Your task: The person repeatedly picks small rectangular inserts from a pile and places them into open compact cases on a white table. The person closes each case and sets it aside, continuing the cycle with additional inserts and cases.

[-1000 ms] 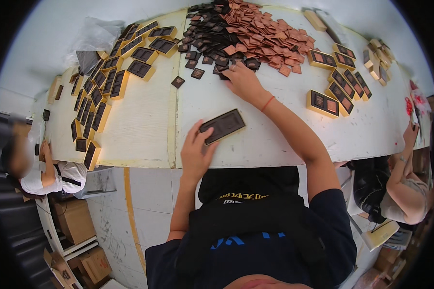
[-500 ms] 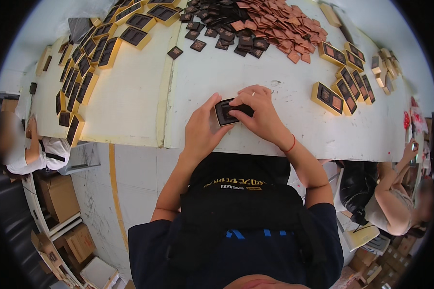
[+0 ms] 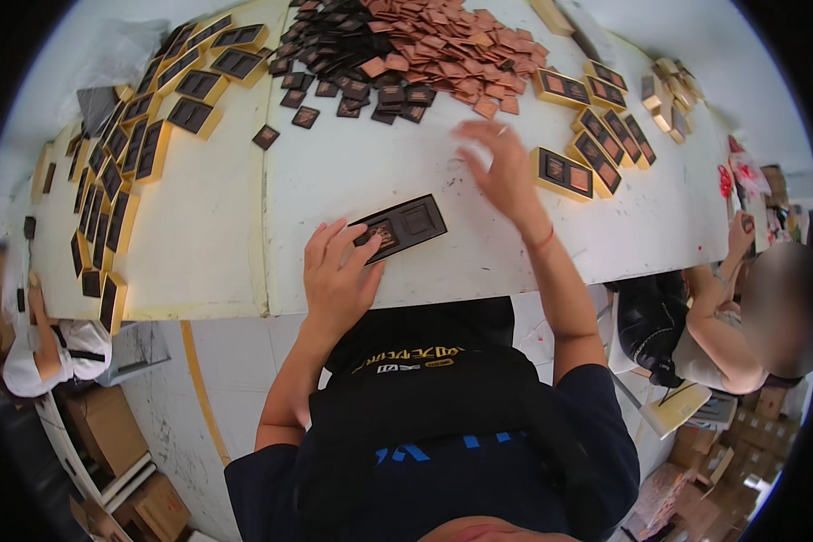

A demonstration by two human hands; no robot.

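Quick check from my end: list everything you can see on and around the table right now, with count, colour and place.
White table: one, fills the upper half of the view.
Dark two-slot tray: one, black, near edge of the table, under the left hand's fingers.
Loose square tiles: a big heap, black ones to the left and copper-brown to the right, far centre.
Gold-edged trays: many, black with gold rims, rows along the left side.
Filled trays: several, gold-rimmed, right of centre.
Small tan boxes: a few, far right corner.
Cardboard boxes: several, brown, floor at lower left.
Other people: one at each side edge.
Left hand: on the dark tray.
Right hand: raised, blurred, toward the heap.
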